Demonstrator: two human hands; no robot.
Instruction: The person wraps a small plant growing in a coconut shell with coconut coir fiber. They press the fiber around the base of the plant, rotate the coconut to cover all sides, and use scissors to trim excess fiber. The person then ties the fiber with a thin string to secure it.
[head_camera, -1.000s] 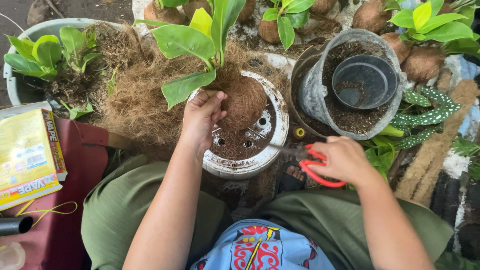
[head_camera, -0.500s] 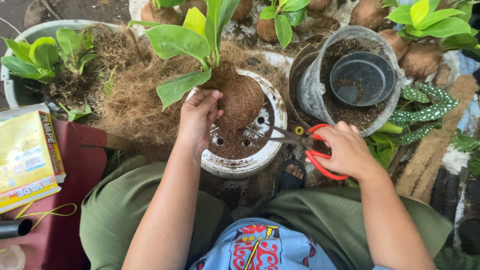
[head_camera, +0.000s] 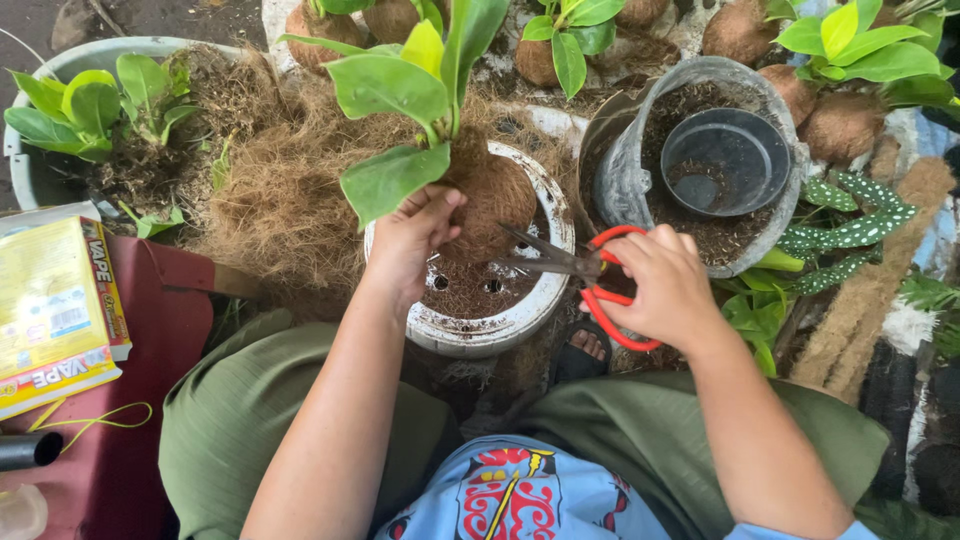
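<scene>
My left hand (head_camera: 412, 243) grips a brown fibre-wrapped root ball (head_camera: 497, 200) of a green-leaved plant (head_camera: 400, 90), holding it over a white perforated pot (head_camera: 520, 318). My right hand (head_camera: 662, 285) holds red-handled scissors (head_camera: 590, 272); their blades are apart and point left at the base of the root ball, over the pot's soil.
A grey bucket of soil (head_camera: 625, 180) with a black pot (head_camera: 725, 160) inside stands to the right. Loose coconut fibre (head_camera: 280, 200) lies left of the white pot. A grey tub with plants (head_camera: 90, 110) and a yellow box (head_camera: 55, 310) are at the left. More wrapped plants line the back.
My right hand has brought the scissors left and up, from beside the white pot to over its rim, blades now at the root ball. My left hand stayed on the ball.
</scene>
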